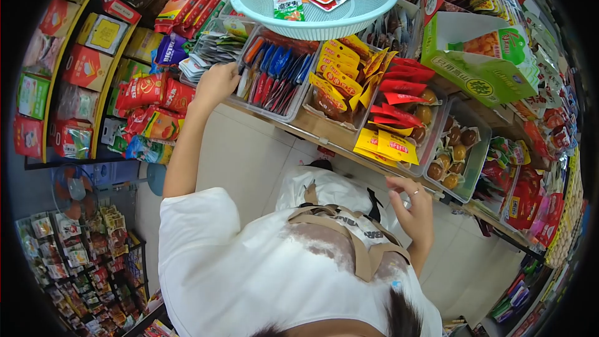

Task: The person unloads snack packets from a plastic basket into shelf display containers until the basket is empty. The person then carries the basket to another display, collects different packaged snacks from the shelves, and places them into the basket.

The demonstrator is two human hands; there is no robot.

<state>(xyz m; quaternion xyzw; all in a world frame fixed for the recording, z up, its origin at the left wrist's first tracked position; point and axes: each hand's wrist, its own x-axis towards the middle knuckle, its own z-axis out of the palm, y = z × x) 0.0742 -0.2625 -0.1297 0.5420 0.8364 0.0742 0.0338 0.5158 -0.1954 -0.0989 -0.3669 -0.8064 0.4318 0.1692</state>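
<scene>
My left hand (218, 85) is at the front corner of a clear bin (284, 112) of blue and red packets (274, 72). Its fingers are curled down, and what they hold, if anything, is hidden. Silver packets (215, 50) lie just beyond it. Wearing a ring, my right hand (412, 209) hovers by the shelf's front edge with thumb and fingers loosely apart and nothing in them. Nearest to it are yellow packets (390, 146) and a clear bin of wrapped brown eggs (458, 153).
A light blue plastic basket (249, 0) with several small packets stands above the bins. Yellow packets (340, 65), red packets (405, 81) and a green carton (462, 78) line the display. Snack racks (75, 249) stand at left, near a fan (75, 188).
</scene>
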